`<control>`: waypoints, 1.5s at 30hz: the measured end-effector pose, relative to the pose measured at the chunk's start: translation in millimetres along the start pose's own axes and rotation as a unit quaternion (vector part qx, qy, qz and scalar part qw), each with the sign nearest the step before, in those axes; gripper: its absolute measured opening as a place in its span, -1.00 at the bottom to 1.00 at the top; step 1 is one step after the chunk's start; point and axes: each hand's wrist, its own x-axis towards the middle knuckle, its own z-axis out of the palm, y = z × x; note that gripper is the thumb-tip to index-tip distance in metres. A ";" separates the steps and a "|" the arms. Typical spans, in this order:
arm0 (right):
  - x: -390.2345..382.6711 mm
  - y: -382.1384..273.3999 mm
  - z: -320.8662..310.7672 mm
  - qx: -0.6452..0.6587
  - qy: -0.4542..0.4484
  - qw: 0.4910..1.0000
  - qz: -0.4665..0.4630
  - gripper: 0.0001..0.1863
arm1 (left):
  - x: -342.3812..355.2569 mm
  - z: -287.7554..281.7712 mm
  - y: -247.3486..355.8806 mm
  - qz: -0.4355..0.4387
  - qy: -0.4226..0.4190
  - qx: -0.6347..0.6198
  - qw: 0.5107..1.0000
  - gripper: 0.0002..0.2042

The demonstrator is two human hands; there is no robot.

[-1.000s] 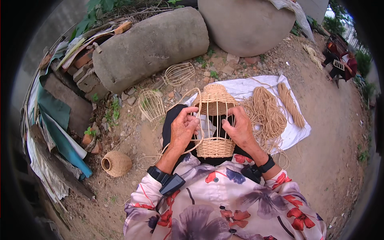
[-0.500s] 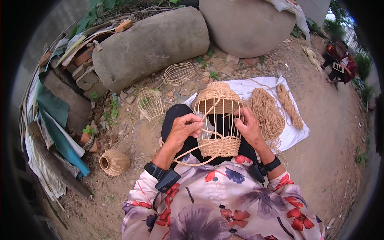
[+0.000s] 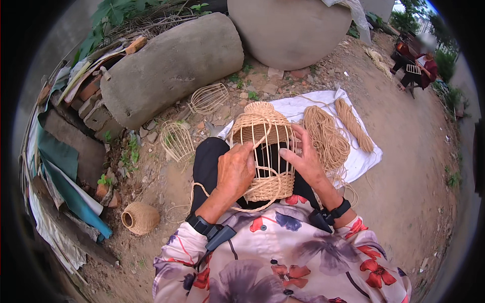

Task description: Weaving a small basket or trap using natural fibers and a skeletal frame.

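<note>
A part-woven basket (image 3: 273, 186) rests across my lap, with a woven band at each end and bare upright ribs between them. My left hand (image 3: 236, 169) is closed at its left side, pinching a twisted straw-coloured cord (image 3: 264, 135) that runs up over the far band. A loop of the cord hangs below that hand and crosses the near band. On the right side, my right hand (image 3: 305, 156) grips the basket by its ribs, the thumb in front and the fingers curled at the edge. Some fingertips of both hands are hidden.
A white sheet (image 3: 366, 166) beyond my knees bears a loose cord heap (image 3: 326, 136) and a cord bundle (image 3: 353, 123). Two bare rib frames (image 3: 177, 141) and a finished woven basket (image 3: 146, 217) lie at left. A concrete cylinder (image 3: 174, 70) lies beyond; another person (image 3: 422, 68) sits far right.
My left hand has turned knuckles-up and come closer over the basket's left ribs, still on the cord. The right thumb has shifted inward over the ribs. The whole view has swung slightly.
</note>
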 end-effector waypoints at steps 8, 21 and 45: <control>11.0 -3.5 2.0 -0.006 0.063 0.996 0.058 -0.18 | 18.2 -1.1 15.7 0.041 -0.059 -0.083 0.994 -0.65; 18.9 8.5 -17.3 0.063 0.034 0.989 0.130 -0.12 | -50.6 -96.8 -124.2 -0.298 0.070 -0.243 0.920 -0.76; 24.8 3.5 -12.0 -0.018 0.110 0.992 0.063 -0.13 | -41.5 -67.6 -34.4 -0.298 -0.338 -0.267 0.852 -0.61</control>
